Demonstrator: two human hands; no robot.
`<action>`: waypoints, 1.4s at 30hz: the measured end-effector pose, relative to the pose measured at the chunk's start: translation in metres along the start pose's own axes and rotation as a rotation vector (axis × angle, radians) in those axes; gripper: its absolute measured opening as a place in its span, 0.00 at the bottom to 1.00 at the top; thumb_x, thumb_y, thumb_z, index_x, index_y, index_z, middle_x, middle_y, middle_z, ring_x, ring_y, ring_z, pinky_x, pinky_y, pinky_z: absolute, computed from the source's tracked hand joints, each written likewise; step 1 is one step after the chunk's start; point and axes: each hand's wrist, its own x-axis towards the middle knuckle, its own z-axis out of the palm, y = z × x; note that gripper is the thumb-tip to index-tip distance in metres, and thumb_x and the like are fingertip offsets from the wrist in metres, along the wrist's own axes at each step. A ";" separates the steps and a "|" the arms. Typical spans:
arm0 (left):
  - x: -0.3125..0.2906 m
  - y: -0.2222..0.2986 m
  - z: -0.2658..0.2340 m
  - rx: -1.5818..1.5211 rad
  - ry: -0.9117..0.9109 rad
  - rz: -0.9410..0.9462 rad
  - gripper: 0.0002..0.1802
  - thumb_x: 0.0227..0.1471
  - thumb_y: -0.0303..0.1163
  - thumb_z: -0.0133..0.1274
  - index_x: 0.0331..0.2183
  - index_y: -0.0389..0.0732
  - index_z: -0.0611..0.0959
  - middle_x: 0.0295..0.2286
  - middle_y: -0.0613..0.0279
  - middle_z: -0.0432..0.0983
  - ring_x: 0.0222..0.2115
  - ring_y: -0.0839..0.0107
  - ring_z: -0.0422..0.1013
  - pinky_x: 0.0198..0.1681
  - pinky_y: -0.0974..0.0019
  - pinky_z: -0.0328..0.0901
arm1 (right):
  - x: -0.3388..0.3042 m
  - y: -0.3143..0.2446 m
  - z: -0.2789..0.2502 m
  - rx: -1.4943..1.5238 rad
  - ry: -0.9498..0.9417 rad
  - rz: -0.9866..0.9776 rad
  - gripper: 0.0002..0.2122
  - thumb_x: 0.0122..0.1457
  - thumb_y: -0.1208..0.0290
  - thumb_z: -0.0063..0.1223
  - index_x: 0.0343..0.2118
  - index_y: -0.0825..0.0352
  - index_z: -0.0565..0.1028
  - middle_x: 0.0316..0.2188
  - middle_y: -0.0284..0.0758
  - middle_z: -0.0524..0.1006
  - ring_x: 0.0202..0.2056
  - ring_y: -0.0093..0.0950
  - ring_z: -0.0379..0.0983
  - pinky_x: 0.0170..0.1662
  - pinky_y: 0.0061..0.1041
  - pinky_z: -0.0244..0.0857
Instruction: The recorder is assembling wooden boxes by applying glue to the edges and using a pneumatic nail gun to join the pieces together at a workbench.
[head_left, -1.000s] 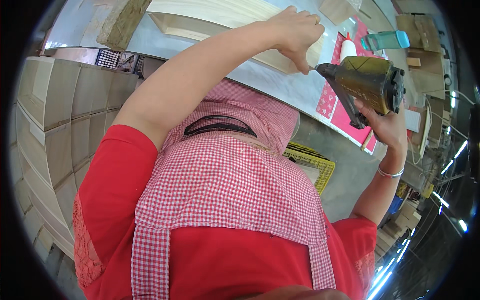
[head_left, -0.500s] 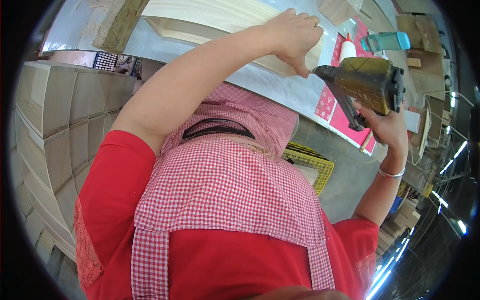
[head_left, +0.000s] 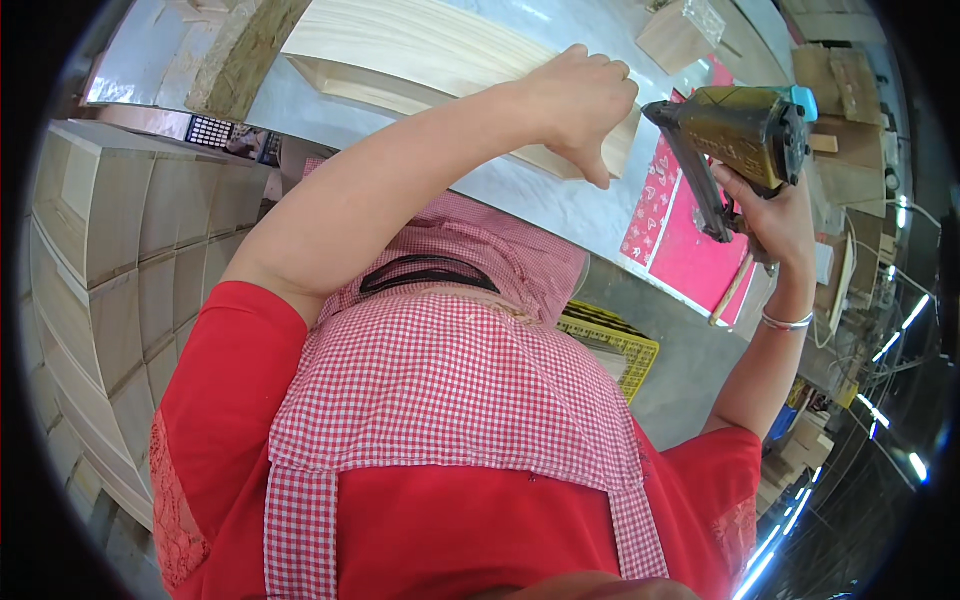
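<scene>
Tbl [head_left: 600, 212] below; nailer [head_left: 738, 132] L-R, nose [head_left: 660, 113] L.

Left head-worn fisheye view, facing down, close above apron [head_left: 450, 390], workbench [head_left: 585, 215] farther off

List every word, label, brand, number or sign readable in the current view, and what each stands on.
None is clear enough to quote.
Olive nail gun in the right hand: raised marks on its side, too blurred to read.
Pink sheet: pale heart-like shapes along one strip, no words made out.
Wooden box at the left hand: no lettering visible.
</scene>
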 end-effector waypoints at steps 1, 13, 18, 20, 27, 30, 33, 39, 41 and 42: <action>0.000 0.000 0.000 0.003 -0.001 0.000 0.42 0.27 0.55 0.72 0.39 0.32 0.78 0.36 0.51 0.74 0.41 0.57 0.71 0.46 0.57 0.63 | 0.002 0.001 0.000 -0.005 -0.013 -0.016 0.18 0.51 0.72 0.70 0.42 0.73 0.76 0.37 0.35 0.82 0.38 0.22 0.76 0.43 0.26 0.70; 0.001 0.001 -0.001 0.011 -0.008 -0.009 0.43 0.27 0.54 0.73 0.40 0.32 0.78 0.37 0.52 0.75 0.42 0.57 0.72 0.47 0.56 0.63 | 0.018 -0.003 -0.010 -0.070 -0.082 0.090 0.19 0.50 0.71 0.70 0.44 0.70 0.76 0.36 0.34 0.81 0.37 0.22 0.76 0.43 0.26 0.71; -0.009 -0.002 0.007 0.112 0.453 0.168 0.34 0.33 0.47 0.71 0.39 0.34 0.79 0.39 0.54 0.75 0.43 0.59 0.72 0.47 0.55 0.64 | 0.021 0.003 -0.012 -0.102 -0.082 -0.002 0.19 0.51 0.72 0.70 0.45 0.70 0.76 0.37 0.34 0.81 0.37 0.24 0.77 0.43 0.26 0.71; -0.045 0.011 0.011 0.058 0.503 0.222 0.29 0.37 0.44 0.69 0.39 0.35 0.79 0.38 0.56 0.76 0.42 0.59 0.72 0.47 0.55 0.65 | 0.010 0.004 -0.010 -0.115 -0.030 -0.002 0.19 0.51 0.73 0.69 0.45 0.70 0.76 0.37 0.34 0.81 0.37 0.24 0.77 0.43 0.26 0.71; -0.144 -0.044 0.029 0.105 0.115 -0.202 0.25 0.50 0.46 0.59 0.43 0.36 0.81 0.41 0.49 0.78 0.45 0.53 0.73 0.52 0.53 0.65 | -0.062 0.021 -0.012 -0.026 0.140 0.202 0.20 0.51 0.76 0.67 0.48 0.71 0.74 0.41 0.36 0.81 0.42 0.25 0.76 0.47 0.27 0.70; -0.132 -0.074 0.025 0.113 -0.196 -0.420 0.32 0.52 0.52 0.57 0.47 0.34 0.79 0.46 0.44 0.76 0.49 0.49 0.71 0.56 0.51 0.62 | -0.082 0.038 -0.016 -0.067 0.170 0.165 0.23 0.51 0.78 0.67 0.50 0.73 0.72 0.44 0.37 0.79 0.45 0.25 0.75 0.48 0.27 0.70; -0.115 -0.078 0.063 -0.066 -0.108 -0.319 0.34 0.51 0.55 0.56 0.46 0.32 0.78 0.46 0.42 0.75 0.49 0.49 0.72 0.54 0.53 0.66 | -0.105 0.047 -0.020 0.040 0.209 0.305 0.25 0.51 0.77 0.68 0.51 0.73 0.70 0.46 0.36 0.78 0.45 0.25 0.75 0.48 0.27 0.70; -0.072 0.015 0.091 -0.185 0.027 -0.179 0.29 0.50 0.47 0.60 0.46 0.34 0.79 0.46 0.42 0.76 0.49 0.50 0.72 0.54 0.52 0.66 | -0.108 0.034 -0.023 0.007 0.260 0.305 0.14 0.53 0.71 0.68 0.40 0.69 0.78 0.23 0.27 0.75 0.19 0.15 0.68 0.19 0.18 0.58; -0.083 0.027 0.079 -0.459 0.054 -0.073 0.27 0.51 0.43 0.60 0.47 0.34 0.78 0.45 0.46 0.76 0.48 0.52 0.72 0.53 0.53 0.66 | -0.105 0.046 -0.031 -0.133 0.250 0.229 0.14 0.53 0.69 0.68 0.39 0.68 0.78 0.20 0.25 0.73 0.16 0.14 0.64 0.17 0.18 0.52; -0.101 0.026 0.059 -0.678 0.052 0.044 0.27 0.52 0.41 0.60 0.49 0.34 0.78 0.46 0.48 0.76 0.48 0.55 0.72 0.53 0.55 0.66 | -0.103 0.048 -0.032 -0.198 0.252 0.195 0.14 0.53 0.68 0.68 0.39 0.68 0.78 0.18 0.24 0.72 0.14 0.14 0.62 0.16 0.18 0.50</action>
